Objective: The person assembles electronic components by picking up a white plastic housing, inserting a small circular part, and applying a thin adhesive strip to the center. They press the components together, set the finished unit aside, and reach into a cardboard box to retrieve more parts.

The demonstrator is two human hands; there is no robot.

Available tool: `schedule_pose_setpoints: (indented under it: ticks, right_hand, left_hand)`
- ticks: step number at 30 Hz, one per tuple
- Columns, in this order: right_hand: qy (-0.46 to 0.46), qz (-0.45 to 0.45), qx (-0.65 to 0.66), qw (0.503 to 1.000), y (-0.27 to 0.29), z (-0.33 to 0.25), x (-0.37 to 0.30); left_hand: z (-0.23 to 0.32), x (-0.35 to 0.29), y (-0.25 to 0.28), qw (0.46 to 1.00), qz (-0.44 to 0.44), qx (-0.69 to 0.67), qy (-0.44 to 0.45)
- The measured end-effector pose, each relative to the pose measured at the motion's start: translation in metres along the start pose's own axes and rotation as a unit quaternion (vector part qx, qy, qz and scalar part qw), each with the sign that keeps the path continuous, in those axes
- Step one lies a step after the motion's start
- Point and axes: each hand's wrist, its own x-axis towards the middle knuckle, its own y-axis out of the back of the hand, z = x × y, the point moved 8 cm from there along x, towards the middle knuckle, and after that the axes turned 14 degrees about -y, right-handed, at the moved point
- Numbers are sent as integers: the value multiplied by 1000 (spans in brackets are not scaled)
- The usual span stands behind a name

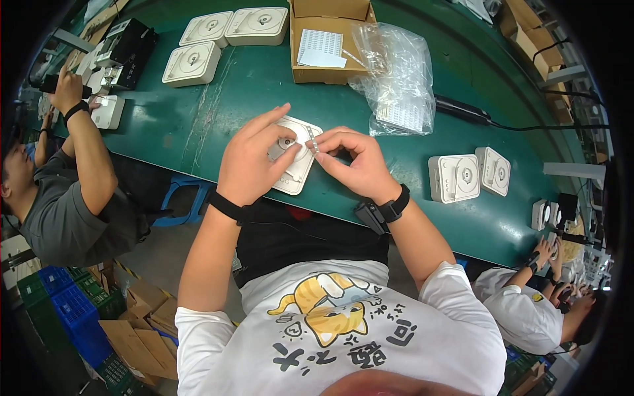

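A white, square, turntable-shaped device [288, 183] with a round disc and a slim arm lies on the green table in front of me. My left hand [254, 155] is over its left side, thumb and index finger curled close together above the disc. Whatever sits between those two fingertips is too small to make out. From the right, my right hand [353, 158] pinches a narrow strip of small white labels [312, 138] between thumb and index finger. The strip is above the device's right edge. Its other end points away from me.
An open cardboard box [320, 74] with label sheets stands beyond the device, beside a clear plastic bag [399, 72]. A black-handled tool [462, 109] with a cable lies right of it. More white devices [257, 26] stand far left and right [454, 178]. People work at both sides.
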Motion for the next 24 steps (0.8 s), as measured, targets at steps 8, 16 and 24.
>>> schedule_pose_setpoints:
  ticks: [8,16,24]
  right_hand:
    - [14,6,-30,999,-2,-1,1]
    - [-11,11,-23,1000,1,0,0]
    - [-7,94,-14,995,13,-6,-3]
  left_hand:
    - [10,-4,-8,996,-15,32,-78]
    - [6,-3,-9,999,-10,0,-53]
    - [2,-14,-4,997,58,-31,38]
